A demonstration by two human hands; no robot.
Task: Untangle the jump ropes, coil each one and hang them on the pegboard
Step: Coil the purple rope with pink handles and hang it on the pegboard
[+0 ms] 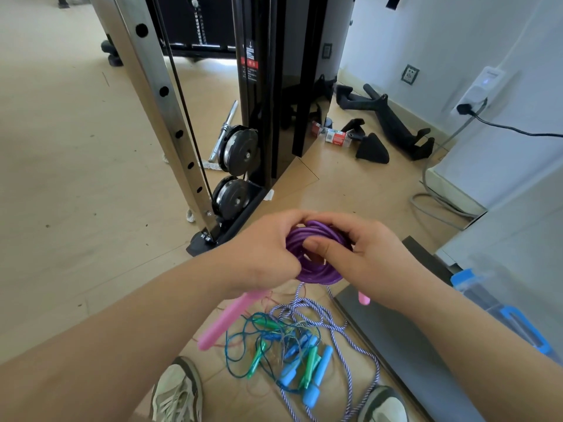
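A purple jump rope [316,269] is wound into a tight coil at chest height. My left hand [262,254] grips its left side and my right hand [368,254] grips its right side, thumb across the front. One pink handle [227,318] hangs below my left hand and the tip of the other pink handle [363,298] shows under my right wrist. On the floor below lies a tangle of thin ropes [274,339] with green handles [310,367] and blue handles [316,376], plus a purple-and-white braided rope [344,339]. No pegboard is in view.
A cable gym machine [268,102] with a steel upright [170,117] stands ahead on the left. A dark mat or board [405,345] lies at right beside a clear bin with blue latches [511,315]. Black attachments [396,123] litter the floor by the wall. My shoes [176,391] flank the tangle.
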